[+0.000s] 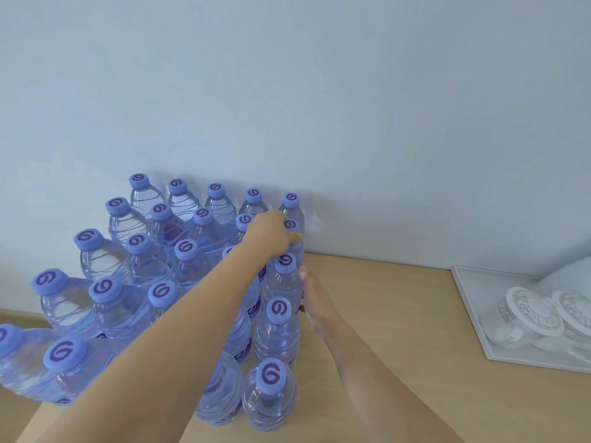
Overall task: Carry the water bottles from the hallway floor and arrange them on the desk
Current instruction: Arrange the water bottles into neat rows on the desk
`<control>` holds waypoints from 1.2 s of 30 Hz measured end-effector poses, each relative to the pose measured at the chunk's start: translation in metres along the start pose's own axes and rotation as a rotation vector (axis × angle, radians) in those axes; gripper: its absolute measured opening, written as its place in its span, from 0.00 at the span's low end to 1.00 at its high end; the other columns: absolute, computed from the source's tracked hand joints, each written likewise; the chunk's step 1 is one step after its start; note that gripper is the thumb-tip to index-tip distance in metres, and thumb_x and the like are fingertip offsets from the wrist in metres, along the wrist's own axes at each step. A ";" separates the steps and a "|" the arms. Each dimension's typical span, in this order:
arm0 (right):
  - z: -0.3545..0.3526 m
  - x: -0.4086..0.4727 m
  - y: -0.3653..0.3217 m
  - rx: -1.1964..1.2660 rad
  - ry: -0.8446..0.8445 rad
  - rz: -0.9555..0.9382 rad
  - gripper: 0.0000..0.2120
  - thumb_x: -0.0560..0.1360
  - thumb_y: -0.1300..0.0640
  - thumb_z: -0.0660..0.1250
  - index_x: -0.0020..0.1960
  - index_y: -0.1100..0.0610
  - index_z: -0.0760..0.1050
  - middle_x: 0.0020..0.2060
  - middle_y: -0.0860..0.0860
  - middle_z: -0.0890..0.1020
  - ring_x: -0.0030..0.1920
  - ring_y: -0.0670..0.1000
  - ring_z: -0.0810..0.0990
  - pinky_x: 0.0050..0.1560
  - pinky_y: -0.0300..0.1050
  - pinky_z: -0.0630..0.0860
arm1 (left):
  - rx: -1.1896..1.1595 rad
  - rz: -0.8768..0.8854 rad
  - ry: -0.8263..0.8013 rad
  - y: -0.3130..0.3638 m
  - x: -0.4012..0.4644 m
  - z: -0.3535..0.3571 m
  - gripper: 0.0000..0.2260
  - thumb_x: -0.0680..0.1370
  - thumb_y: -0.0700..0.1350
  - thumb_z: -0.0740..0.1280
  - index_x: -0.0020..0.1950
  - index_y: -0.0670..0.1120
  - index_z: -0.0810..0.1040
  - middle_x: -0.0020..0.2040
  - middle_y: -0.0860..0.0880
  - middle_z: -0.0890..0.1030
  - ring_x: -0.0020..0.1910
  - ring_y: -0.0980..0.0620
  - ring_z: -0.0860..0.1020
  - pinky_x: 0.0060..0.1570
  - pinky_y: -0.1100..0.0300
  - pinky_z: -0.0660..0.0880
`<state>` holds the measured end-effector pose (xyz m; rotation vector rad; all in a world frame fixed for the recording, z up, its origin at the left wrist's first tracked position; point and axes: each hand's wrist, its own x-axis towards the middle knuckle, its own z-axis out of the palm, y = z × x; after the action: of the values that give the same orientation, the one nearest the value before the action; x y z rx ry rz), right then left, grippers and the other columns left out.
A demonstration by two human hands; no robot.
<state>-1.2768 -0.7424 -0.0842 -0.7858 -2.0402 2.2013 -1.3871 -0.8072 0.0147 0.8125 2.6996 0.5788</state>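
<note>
Pale wall behind, wooden desk (399, 314) packed with upright water bottles (179, 266) in rows. Left hand (271, 231) stretched far, fingers curled round a back-row bottle (292, 230) at the neck. Right hand (315, 298) flat, fingers straight against the row's side.

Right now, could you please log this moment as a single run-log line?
stage: arranging on desk | left hand: grips bottle by wall | right hand: touches row's side | bottles: upright, rows

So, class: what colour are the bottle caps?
Light blue caps with a purple swirl, clearest in the head view.
</note>
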 end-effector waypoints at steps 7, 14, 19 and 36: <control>0.002 0.005 0.007 0.017 0.062 0.017 0.20 0.82 0.49 0.50 0.68 0.58 0.67 0.68 0.56 0.71 0.68 0.55 0.69 0.70 0.57 0.64 | -0.097 -0.031 0.011 -0.001 0.000 0.001 0.20 0.76 0.51 0.66 0.33 0.45 0.61 0.32 0.48 0.65 0.32 0.51 0.66 0.27 0.59 0.57; 0.002 0.009 0.009 -0.009 0.064 0.021 0.09 0.81 0.48 0.51 0.57 0.50 0.66 0.65 0.55 0.73 0.63 0.53 0.70 0.68 0.54 0.66 | -0.118 -0.023 0.013 -0.002 -0.003 -0.002 0.21 0.76 0.51 0.68 0.32 0.45 0.59 0.31 0.48 0.64 0.30 0.51 0.64 0.27 0.59 0.57; 0.002 0.007 0.007 -0.011 0.068 0.020 0.15 0.81 0.47 0.51 0.62 0.52 0.68 0.69 0.57 0.69 0.70 0.57 0.67 0.71 0.57 0.63 | -0.096 -0.002 -0.003 -0.002 -0.002 -0.003 0.18 0.76 0.52 0.67 0.34 0.44 0.63 0.33 0.48 0.66 0.38 0.48 0.68 0.27 0.60 0.59; -0.015 0.048 -0.026 0.029 0.111 0.036 0.19 0.80 0.49 0.49 0.59 0.58 0.73 0.51 0.46 0.78 0.53 0.41 0.74 0.52 0.47 0.75 | -0.220 -0.077 0.090 0.014 0.059 -0.014 0.15 0.76 0.46 0.65 0.35 0.49 0.60 0.33 0.52 0.63 0.37 0.49 0.65 0.28 0.63 0.58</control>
<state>-1.3212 -0.7079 -0.0765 -0.9271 -1.9542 2.1473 -1.4328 -0.7671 0.0251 0.6364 2.6703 0.8944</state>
